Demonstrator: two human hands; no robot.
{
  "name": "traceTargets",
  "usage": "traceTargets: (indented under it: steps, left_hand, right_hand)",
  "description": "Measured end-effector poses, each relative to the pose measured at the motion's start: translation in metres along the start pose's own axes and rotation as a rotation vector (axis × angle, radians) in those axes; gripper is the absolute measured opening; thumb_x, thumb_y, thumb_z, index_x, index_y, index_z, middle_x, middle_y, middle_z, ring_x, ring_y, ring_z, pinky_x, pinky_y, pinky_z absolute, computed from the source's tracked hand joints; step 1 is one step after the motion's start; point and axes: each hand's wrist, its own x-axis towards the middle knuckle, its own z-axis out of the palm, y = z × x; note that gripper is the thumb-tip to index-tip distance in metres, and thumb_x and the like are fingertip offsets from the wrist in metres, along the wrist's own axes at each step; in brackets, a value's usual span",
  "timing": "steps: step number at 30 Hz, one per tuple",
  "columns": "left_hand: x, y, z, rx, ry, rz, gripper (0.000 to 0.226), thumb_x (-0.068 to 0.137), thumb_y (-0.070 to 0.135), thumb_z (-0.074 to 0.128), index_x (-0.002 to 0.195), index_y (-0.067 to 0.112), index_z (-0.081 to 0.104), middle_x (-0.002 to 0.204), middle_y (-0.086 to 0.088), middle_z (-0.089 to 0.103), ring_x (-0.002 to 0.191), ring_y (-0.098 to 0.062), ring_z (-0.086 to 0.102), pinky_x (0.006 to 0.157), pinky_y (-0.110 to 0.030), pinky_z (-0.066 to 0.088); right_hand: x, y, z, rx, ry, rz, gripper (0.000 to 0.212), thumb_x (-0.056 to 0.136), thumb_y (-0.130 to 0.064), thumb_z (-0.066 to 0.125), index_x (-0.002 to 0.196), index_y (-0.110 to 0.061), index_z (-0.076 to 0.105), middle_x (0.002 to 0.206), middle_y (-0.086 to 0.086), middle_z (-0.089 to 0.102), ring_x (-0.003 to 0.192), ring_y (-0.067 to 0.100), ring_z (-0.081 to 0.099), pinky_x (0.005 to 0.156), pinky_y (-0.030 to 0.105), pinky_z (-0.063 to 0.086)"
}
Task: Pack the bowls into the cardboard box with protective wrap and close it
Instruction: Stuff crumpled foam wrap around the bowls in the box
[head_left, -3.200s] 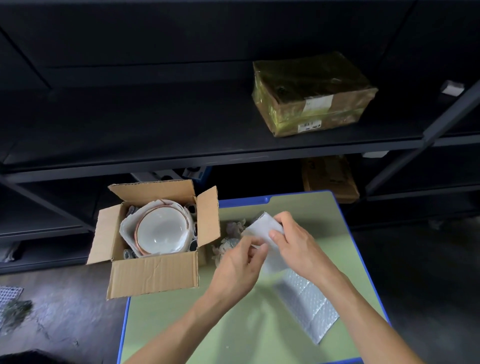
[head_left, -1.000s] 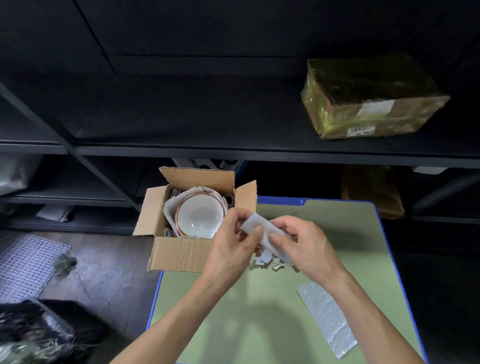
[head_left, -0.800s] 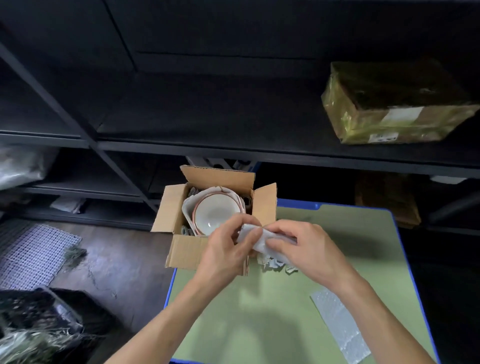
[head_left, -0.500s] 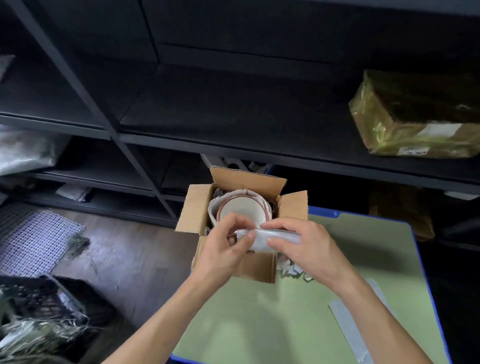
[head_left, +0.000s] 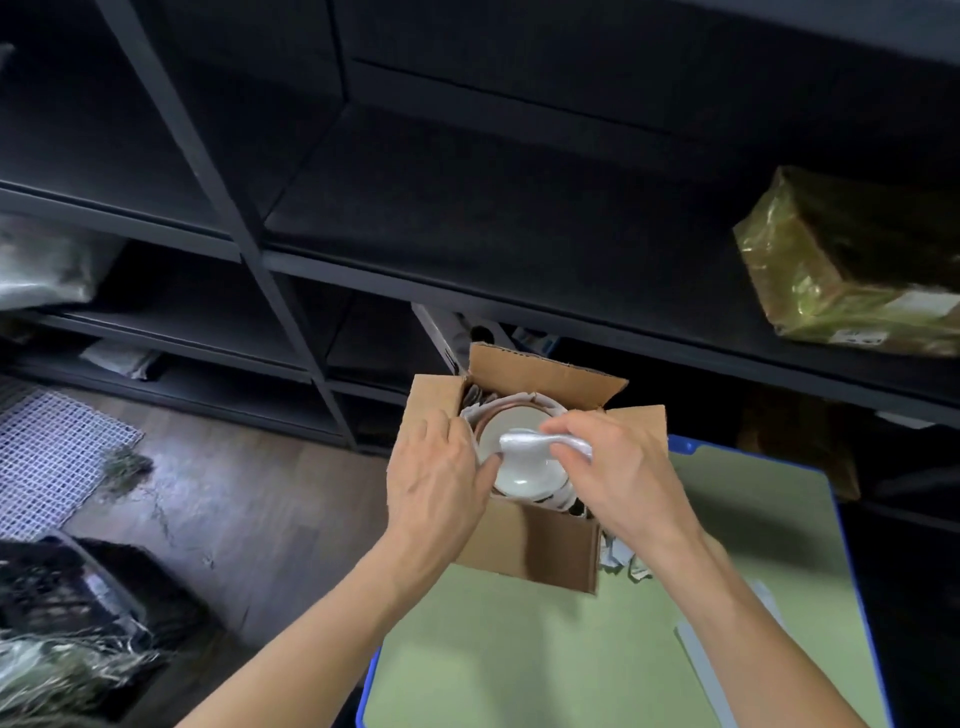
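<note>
Two hands over the open box

Cardboard box (head_left: 524, 545) sits on the green table's (head_left: 519, 665) far-left corner, flaps up. Both palms face down. Right hand (head_left: 618, 467) pinches the rolled wrap (head_left: 524, 439), which lies left-to-right across the bowl (head_left: 524, 480); left hand (head_left: 436, 483) has its thumb at the roll's end, grip unclear.

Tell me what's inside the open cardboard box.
A white, brown-rimmed bowl nested in white wrapping; the right hand holds a rolled white wrap strip over it. Whatever lies beneath the bowl is hidden.
</note>
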Motion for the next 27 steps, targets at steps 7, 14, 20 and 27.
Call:
traceTargets:
  steps: [7, 14, 20, 27]
  left_hand:
    - [0.014, 0.010, -0.002, 0.119, -0.138, -0.064, 0.044, 0.098, 0.059, 0.038, 0.096, 0.017, 0.054, 0.090, 0.000, 0.053, 0.077, -0.019, 0.056, 0.064, -0.031, 0.042]
    - [0.020, 0.011, -0.012, 0.127, -0.244, -0.090, 0.008, 0.093, 0.015, 0.051, 0.090, 0.017, 0.058, 0.101, 0.001, 0.058, 0.074, -0.023, 0.057, 0.055, -0.033, 0.037]
    - [-0.006, 0.005, -0.004, -0.075, -0.056, -0.130, 0.014, 0.074, 0.009, 0.069, 0.063, 0.015, 0.062, 0.068, 0.000, 0.040, 0.052, -0.021, 0.027, 0.047, -0.028, 0.017]
    - [-0.009, 0.005, -0.012, -0.010, -0.128, -0.166, 0.017, 0.079, 0.023, 0.077, 0.067, 0.016, 0.067, 0.065, -0.001, 0.050, 0.049, -0.023, 0.039, 0.048, -0.029, 0.020]
  right_hand:
    - [0.001, 0.005, 0.008, -0.065, -0.019, -0.017, 0.028, 0.096, -0.025, 0.056, 0.120, -0.035, 0.067, 0.124, -0.018, 0.066, 0.114, 0.011, 0.059, 0.095, 0.036, 0.049]
    - [0.006, 0.009, 0.004, -0.047, 0.007, -0.076, 0.028, 0.097, -0.022, 0.056, 0.121, -0.032, 0.067, 0.121, -0.019, 0.066, 0.112, 0.009, 0.059, 0.093, 0.033, 0.048]
    - [0.029, -0.005, 0.004, -0.139, 0.072, -0.377, 0.038, 0.089, 0.002, 0.058, 0.115, -0.021, 0.072, 0.114, -0.011, 0.069, 0.110, 0.014, 0.056, 0.084, 0.036, 0.053]
    - [0.073, -0.023, 0.027, -0.260, -0.092, -0.692, 0.038, 0.079, 0.008, 0.064, 0.103, -0.020, 0.075, 0.103, -0.011, 0.071, 0.102, 0.017, 0.058, 0.072, 0.038, 0.057]
